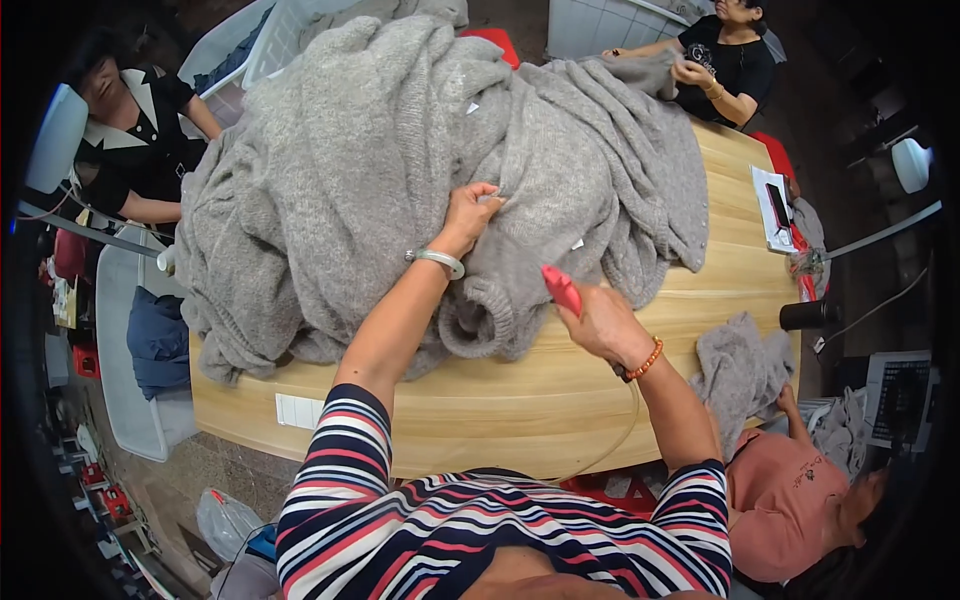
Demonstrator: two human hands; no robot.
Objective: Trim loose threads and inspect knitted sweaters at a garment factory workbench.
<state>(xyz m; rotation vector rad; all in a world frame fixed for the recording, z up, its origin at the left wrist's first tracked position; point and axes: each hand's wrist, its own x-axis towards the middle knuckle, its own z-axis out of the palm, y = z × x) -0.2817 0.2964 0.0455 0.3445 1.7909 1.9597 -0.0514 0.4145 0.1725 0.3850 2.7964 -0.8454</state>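
A big heap of grey knitted sweaters (400, 160) covers most of the wooden table (560, 380). My left hand (468, 212) pinches a fold of grey knit near the middle of the heap; a pale bangle sits on that wrist. My right hand (600, 318) holds a small red tool (561, 289) just above a ribbed sweater cuff (478, 318) at the heap's near edge. An orange bead bracelet is on my right wrist, and a thin cord hangs from that hand over the table's front edge.
Three other people sit around the table: one at the far left (140, 130), one at the far right (725, 60) handling grey knit, one at the near right (790, 490) with a grey piece (740, 370). White bins stand at the left and back. A phone on a pad (776, 205) lies at the right edge.
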